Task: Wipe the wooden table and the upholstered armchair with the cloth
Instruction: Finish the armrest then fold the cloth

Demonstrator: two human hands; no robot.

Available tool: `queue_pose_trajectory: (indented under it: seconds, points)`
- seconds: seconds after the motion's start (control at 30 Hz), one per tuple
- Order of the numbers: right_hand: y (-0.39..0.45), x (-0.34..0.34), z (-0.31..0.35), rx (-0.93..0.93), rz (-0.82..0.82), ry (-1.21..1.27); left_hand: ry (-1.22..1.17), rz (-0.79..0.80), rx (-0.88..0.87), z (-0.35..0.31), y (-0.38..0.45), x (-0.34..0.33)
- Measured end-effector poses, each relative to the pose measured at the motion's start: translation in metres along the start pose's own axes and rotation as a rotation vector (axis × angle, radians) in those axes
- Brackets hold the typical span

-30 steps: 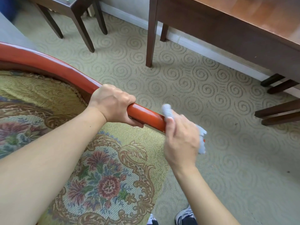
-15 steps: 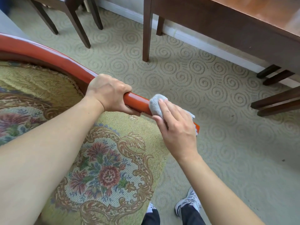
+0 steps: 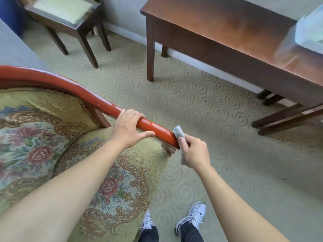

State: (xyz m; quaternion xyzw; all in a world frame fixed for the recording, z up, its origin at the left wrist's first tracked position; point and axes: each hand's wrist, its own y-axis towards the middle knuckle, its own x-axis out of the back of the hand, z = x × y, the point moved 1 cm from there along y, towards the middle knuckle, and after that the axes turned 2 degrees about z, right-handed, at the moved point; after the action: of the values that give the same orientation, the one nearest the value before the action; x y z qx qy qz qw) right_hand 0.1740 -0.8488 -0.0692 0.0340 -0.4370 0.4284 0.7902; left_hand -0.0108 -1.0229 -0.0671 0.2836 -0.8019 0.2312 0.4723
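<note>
- At centre frame, the left hand [image 3: 126, 130] is curling its fingers over the glossy red wooden armrest [image 3: 153, 127] of the floral upholstered armchair [image 3: 43, 137] at lower left.
- Just to its right, the right hand [image 3: 194, 152] is pinching a small grey cloth [image 3: 178, 131] against the armrest's end.
- A dark brown wooden table [image 3: 227, 27] is standing at upper right.

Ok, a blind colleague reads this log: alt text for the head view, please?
Seen from above, the person's right hand holds a grey cloth against the front end of the floral armchair's glossy red armrest, while the left hand grips the armrest just behind it. A wooden table stands beyond on swirl-patterned carpet.
</note>
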Motion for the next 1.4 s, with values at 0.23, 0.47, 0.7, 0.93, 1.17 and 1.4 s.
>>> queue_pose_trajectory:
  seconds: [0.23,0.47,0.7,0.93,1.17,1.4]
  points:
    - [-0.037,0.11,-0.003,-0.118,0.129,0.624,-0.381,0.165,0.014,-0.109,-0.016,0.027]
    - [-0.097,0.252,-0.018,0.023,0.313,0.965,-0.681,0.19,-0.073,-0.291,-0.032,0.058]
    - [-0.141,0.365,-0.076,0.244,0.33,1.044,-0.827,0.014,-0.188,-0.424,-0.03,0.07]
    - [-0.15,0.459,-0.124,0.341,0.139,0.891,-0.987,0.015,-0.26,-0.523,-0.008,0.074]
    - [-0.099,0.518,-0.148,0.241,-0.24,0.848,-0.928,0.041,-0.273,-0.574,0.054,0.052]
    - [-0.02,0.572,-0.166,0.171,-0.304,0.735,-0.715,0.086,-0.557,-0.606,0.168,0.037]
